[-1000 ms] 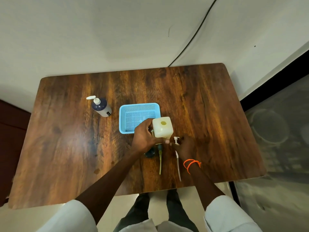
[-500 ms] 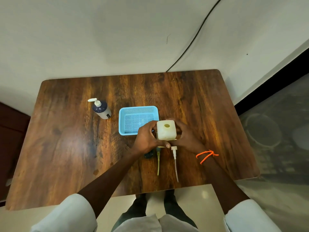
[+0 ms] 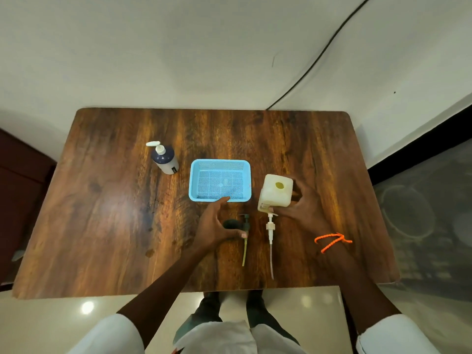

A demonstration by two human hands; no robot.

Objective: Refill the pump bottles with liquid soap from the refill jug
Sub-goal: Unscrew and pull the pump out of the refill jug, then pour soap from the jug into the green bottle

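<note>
The refill jug is a squarish, cream-coloured plastic thing with its mouth uncapped, yellowish soap visible through the opening, stood upright right of centre. A dark open bottle is seen from above near the front edge. Two pumps are laid flat just beside it: a dark pump and a white pump. One capped navy pump bottle is stood far left.

Your left hand covers most of dark bottle; only its top shows between thumb and fingers, grip unclear. Your right hand hides far side of refill jug; jug's base hidden from above. Small black label on pump bottle too small to read. Cable runs off top edge. Your sleeves and legs cut off at bottom edge.
</note>
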